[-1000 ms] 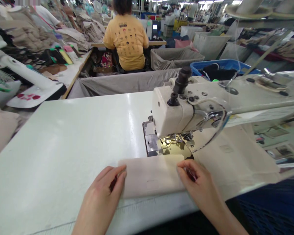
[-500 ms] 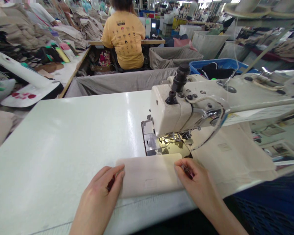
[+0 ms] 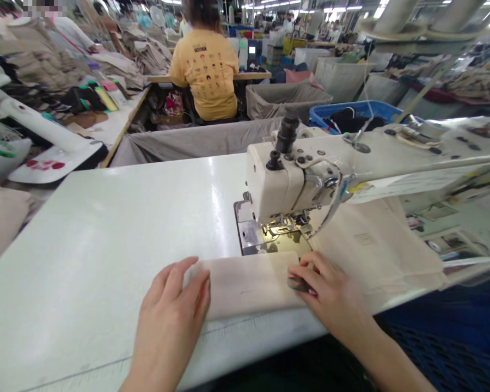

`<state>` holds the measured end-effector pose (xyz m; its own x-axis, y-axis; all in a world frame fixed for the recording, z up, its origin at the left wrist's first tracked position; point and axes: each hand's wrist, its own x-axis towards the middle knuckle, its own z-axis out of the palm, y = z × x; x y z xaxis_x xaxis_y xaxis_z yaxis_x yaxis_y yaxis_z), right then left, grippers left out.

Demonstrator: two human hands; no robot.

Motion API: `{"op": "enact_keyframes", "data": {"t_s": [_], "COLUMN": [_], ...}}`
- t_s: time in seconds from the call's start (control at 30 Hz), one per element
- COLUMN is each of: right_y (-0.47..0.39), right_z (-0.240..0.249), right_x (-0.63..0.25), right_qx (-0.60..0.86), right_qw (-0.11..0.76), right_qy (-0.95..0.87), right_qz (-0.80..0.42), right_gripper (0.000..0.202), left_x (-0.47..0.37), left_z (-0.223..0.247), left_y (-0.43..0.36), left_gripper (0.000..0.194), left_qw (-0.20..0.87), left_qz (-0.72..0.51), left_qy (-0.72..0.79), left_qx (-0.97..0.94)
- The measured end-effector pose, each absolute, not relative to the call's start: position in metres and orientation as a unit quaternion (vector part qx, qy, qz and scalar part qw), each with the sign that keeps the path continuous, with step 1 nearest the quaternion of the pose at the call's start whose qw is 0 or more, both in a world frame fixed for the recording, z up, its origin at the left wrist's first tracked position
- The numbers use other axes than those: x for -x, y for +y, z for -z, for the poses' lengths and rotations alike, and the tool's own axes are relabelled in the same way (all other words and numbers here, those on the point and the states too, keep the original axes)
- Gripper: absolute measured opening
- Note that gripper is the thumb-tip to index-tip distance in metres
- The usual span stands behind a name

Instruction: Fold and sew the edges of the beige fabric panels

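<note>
A folded cream fabric piece (image 3: 249, 286) lies flat at the table's front edge, just before the needle area of a sewing machine (image 3: 275, 188). My left hand (image 3: 173, 305) is bent around its left end, the thumb side against the fabric and the forefinger raised a little. At the right end is my right hand (image 3: 326, 288), fingers closed on a small dark tool (image 3: 298, 283) whose kind I cannot make out. That hand touches the fabric's edge. A larger cream fabric piece (image 3: 375, 256) is spread to the right, under the machine arm.
The pale tabletop (image 3: 147, 218) stretches left of the machine. Beyond it are a grey cloth-lined bin (image 3: 196, 139), a blue basket (image 3: 322, 117) and a seated person in a yellow shirt (image 3: 206, 71). A blue crate (image 3: 453, 332) is at the lower right.
My left forefinger has lifted away from the thumb. My right fingers have shifted, and the dark tool now shows at their tips. The view has moved slightly.
</note>
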<state>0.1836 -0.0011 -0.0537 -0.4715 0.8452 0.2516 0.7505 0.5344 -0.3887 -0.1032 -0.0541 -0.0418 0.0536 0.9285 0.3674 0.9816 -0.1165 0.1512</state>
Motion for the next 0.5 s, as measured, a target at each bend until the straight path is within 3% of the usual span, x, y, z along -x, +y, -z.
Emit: {"op": "enact_keyframes", "data": {"t_s": [0.13,0.3,0.4,0.5], "right_y": [0.000,-0.002,-0.006,-0.011], "right_z": [0.056,0.054,0.053,0.056], "right_x": [-0.189,-0.174,-0.160,-0.152], "right_qx": [0.442,0.444,0.442,0.452], "right_qw": [0.202,0.198,0.203,0.215], "right_qy": [-0.869,-0.867,-0.868,-0.862], "right_qz": [-0.089,-0.104,-0.097,-0.079], "right_gripper": [0.018,0.015,0.016,0.017], "left_x": [0.113,0.096,0.078,0.073], "left_z": [0.044,0.033,0.027,0.029], "left_y": [-0.039,-0.001,0.031,0.063], "left_gripper": [0.032,0.027,0.047,0.054], "left_qw": [0.048,0.027,0.031,-0.019], "left_qz": [0.157,0.051,0.037,0.043], "left_qy": [-0.579,-0.622,-0.643,-0.588], "left_qx": [0.799,0.781,0.764,0.808]}}
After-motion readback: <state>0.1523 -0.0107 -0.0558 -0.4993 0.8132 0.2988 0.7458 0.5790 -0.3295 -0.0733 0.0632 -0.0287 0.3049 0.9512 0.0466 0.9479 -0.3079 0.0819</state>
